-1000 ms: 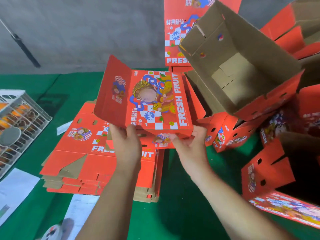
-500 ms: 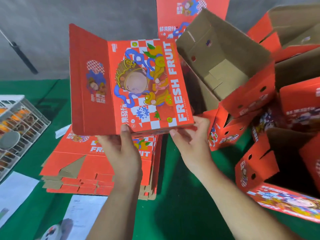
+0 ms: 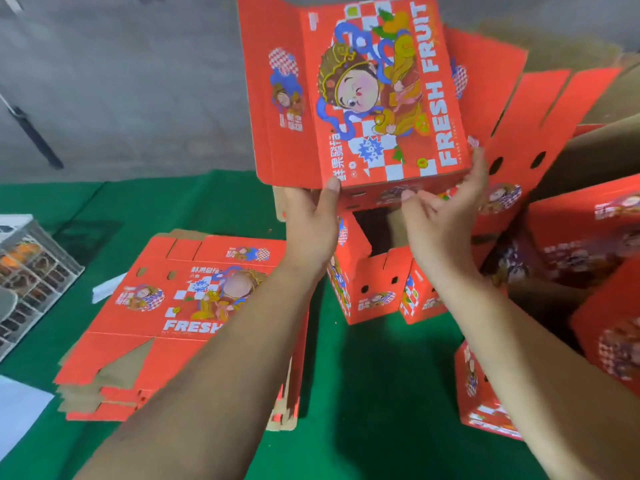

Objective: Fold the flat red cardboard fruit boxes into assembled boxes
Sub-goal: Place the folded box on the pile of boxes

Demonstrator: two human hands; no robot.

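Note:
I hold a red "FRESH FRUIT" box blank (image 3: 363, 98) upright in front of me, printed face toward the camera, its side panels partly unfolded. My left hand (image 3: 311, 223) grips its lower left edge, thumb on the printed face. My right hand (image 3: 440, 216) holds the lower right corner, fingers curled along the bottom flap. A stack of flat red blanks (image 3: 180, 323) lies on the green table (image 3: 374, 393) below my left arm.
Several assembled red boxes (image 3: 374, 289) crowd the table's right side and back, some open with brown insides (image 3: 609, 147). A wire crate (image 3: 31, 271) of fruit stands at the far left. White papers (image 3: 20, 414) lie at the front left.
Both hands have raised the blank up and to the right, and its right-hand panels have swung open. The view has shifted, so the flat stack now sits lower left.

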